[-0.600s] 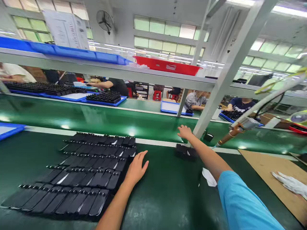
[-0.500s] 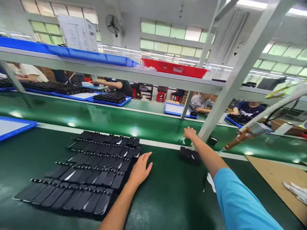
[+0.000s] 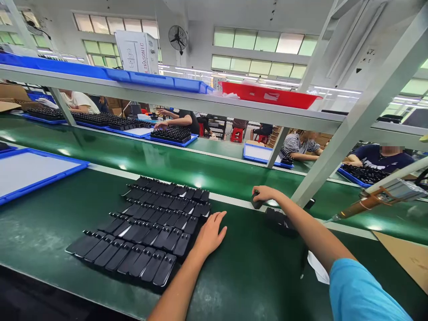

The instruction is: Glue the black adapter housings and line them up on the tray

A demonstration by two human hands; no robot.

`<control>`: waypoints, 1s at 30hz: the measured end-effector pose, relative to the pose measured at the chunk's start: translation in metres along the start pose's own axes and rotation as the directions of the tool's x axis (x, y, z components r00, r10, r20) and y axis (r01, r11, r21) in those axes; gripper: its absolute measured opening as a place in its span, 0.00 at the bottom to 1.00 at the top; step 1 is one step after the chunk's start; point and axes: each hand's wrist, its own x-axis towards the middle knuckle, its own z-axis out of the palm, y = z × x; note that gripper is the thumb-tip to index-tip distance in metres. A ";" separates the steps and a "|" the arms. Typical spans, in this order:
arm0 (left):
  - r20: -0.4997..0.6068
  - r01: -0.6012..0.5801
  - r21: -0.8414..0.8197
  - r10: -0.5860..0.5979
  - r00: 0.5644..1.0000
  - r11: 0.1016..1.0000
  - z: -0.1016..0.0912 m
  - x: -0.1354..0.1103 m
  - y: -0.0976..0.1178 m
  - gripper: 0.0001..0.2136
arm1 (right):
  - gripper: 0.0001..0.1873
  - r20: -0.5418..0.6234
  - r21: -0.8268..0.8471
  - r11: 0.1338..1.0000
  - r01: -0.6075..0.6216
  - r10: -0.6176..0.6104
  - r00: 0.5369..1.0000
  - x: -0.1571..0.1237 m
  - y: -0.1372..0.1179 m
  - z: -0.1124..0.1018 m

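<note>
Rows of flat black rectangular parts (image 3: 157, 232), each with small shiny knobs at one end, lie side by side on the green bench. At the right edge of these rows rests my left hand (image 3: 210, 234), open, with its fingers stretched forward and thumb apart. My right hand (image 3: 265, 193) reaches to the far side of the bench, fingers closed around a small black part (image 3: 257, 201). Below my right forearm stands a short group of similar black parts (image 3: 279, 219), partly covered by the arm.
A blue tray with a white liner (image 3: 36, 171) lies at the left. On the right are a slanted post (image 3: 361, 102), a mounted dispensing tool (image 3: 364, 203), white paper (image 3: 317, 267) and cardboard (image 3: 408, 254). Overhead, a shelf holds a red tray (image 3: 267, 94). Co-workers sit beyond.
My right hand has taken hold of a black part and shifted left from beside the post. The left hand stays open by the rows. The camera view has swung left.
</note>
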 end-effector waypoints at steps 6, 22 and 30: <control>-0.014 -0.006 -0.012 0.006 1.000 1.000 0.000 0.000 -0.001 0.23 | 0.18 0.012 -0.153 0.973 0.172 -0.172 0.985 -0.038 -0.037 0.022; -0.045 -0.060 0.001 0.060 0.997 0.998 0.008 0.003 -0.015 0.21 | 0.19 -0.194 -0.196 0.942 -0.272 0.235 0.953 -0.007 0.023 -0.019; -0.011 -0.022 0.030 0.022 1.000 0.999 0.004 0.001 -0.005 0.23 | 0.19 -0.065 -0.205 0.835 -0.511 0.510 0.858 0.007 0.064 -0.024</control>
